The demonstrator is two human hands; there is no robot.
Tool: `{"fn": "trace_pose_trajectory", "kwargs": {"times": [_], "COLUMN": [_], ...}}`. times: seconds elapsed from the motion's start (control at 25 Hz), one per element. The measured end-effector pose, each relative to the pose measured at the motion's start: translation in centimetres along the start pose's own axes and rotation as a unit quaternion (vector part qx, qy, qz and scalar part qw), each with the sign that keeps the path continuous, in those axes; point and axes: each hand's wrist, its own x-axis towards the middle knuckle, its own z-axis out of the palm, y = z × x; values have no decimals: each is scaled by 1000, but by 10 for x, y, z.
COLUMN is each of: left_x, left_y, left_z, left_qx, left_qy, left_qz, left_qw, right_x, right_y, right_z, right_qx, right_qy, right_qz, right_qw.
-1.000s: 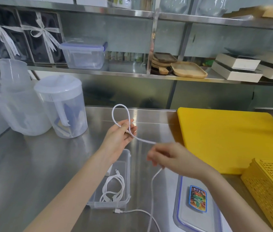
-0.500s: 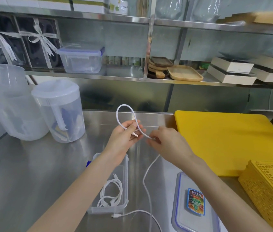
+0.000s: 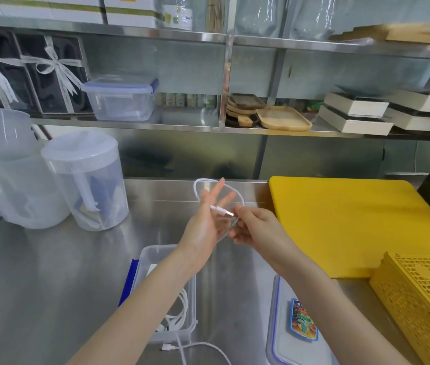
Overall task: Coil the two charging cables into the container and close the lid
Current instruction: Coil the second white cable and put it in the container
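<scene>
Item: white cable [image 3: 237,196], looped around released left hand [image 3: 203,222], which served as a former. Right hand [image 3: 254,229] pinched the strand, feeding turns. Container [image 3: 189,327] on desk [image 3: 50,272] held coiled first cable [image 3: 179,312]; lid [image 3: 277,338] waited alongside.

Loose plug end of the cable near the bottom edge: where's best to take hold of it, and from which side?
Pinch the cable just behind its plug, from above. It lies flat on the counter before the container, with bare steel around it.
</scene>
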Motion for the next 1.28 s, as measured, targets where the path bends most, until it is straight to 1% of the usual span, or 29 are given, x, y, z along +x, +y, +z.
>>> {"fn": "trace_pose_trajectory", "kwargs": {"times": [0.12, 0.24, 0.32, 0.36, 0.48, 0.56, 0.6, 0.64, 0.68, 0.72, 0.76, 0.8, 0.84, 0.88, 0.92, 0.96, 1.0, 1.08, 1.12, 1.2, 1.28], "left_x": [-2, -7, -11, -12, -15, -15, -15, -14, -14, -13, -11, -8, -6, -4, -3, -4, -6, -8, -9, -10, -11], "left_y": [-5, -13, -19, -22, -24, -21, -16, -11, -3, 4, 11, 17, 21, 23, 24, 23, 22, 15, 11, 4, 0], "left_z": [4, 9, 13, 14, 18, 12, 6, -2, -11, -20, -29, -36, -41, -42, -40, -37, -34, -31, -28, -24, -22], "left_qx": [76, 161, 183, 187, 186, 122, 84, 56, 51, 87, 169, 279, 391, 482, 539, 568, 575, 570, 563, 538, 492], "left_qy": [-9, -13, -26, -34, -57, -56, -32, 9, 57, 103, 134, 132, 92, 29, -33, -76, -94, -75, -56, -34, -34], "left_qz": [25, 74, 95, 101, 112, 100, 89, 76, 68, 66, 73, 88, 97, 94, 82, 71, 72, 105, 117, 120, 94], "left_qw": [997, 984, 978, 977, 975, 986, 992, 996, 995, 989, 974, 947, 911, 870, 837, 816, 810, 812, 816, 834, 865], "right_x": [-4, -4, -1, 0, 0, -1, 0, 1, 2, 3, 4, 4, 4, 5, 6, 8, 10, 12, 13, 14, 13], "right_y": [2, 7, 14, 18, 27, 29, 30, 31, 32, 32, 31, 29, 27, 25, 23, 22, 22, 22, 22, 24, 25], "right_z": [4, 9, 13, 14, 14, 8, 4, -2, -8, -13, -16, -18, -17, -17, -16, -16, -16, -17, -16, -15, -14], "right_qx": [1, 45, 45, 27, -75, -145, -204, -275, -340, -396, -443, -477, -494, -499, -492, -466, -419, -300, -260, -214, -163], "right_qy": [6, 37, 66, 86, 134, 123, 115, 109, 103, 93, 81, 67, 53, 43, 36, 35, 43, 74, 84, 81, 70], "right_qz": [1, 2, 2, -9, -82, -111, -117, -124, -138, -156, -173, -184, -188, -188, -189, -191, -190, -170, -153, -124, -103], "right_qw": [1000, 998, 997, 996, 985, 975, 965, 947, 925, 900, 876, 857, 847, 845, 849, 863, 887, 936, 950, 966, 979]}}
